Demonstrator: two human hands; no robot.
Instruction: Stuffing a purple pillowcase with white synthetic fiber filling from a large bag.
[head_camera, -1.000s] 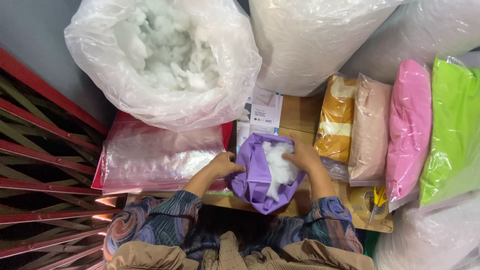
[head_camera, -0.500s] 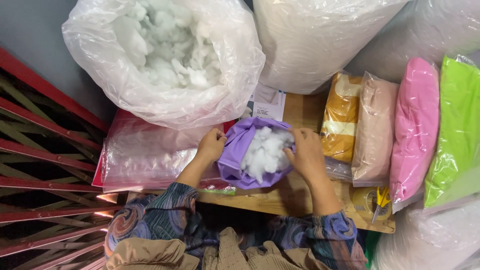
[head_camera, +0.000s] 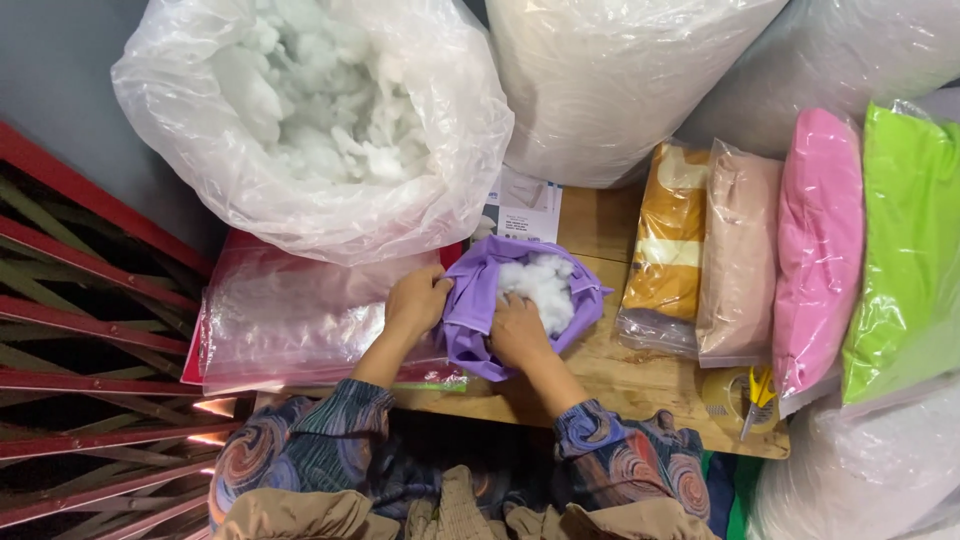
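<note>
A purple fabric cover lies on the wooden table, its mouth open and white fibre stuffing showing inside. My left hand grips the cover's left edge. My right hand presses into the near side of the cover, fingers against the stuffing; whether it pinches fabric or fibre I cannot tell. A big clear plastic bag of white stuffing stands open just beyond my left hand.
Bagged cushions stand in a row at right: orange-striped, beige, pink, green. A tape roll and yellow scissors lie near the table's front right. Flat clear bags lie left, red bars beyond.
My right hand has moved from the cover's right rim down to its near side and pushed in. The cover has shifted slightly and closed around the stuffing. The left hand keeps its grip.
</note>
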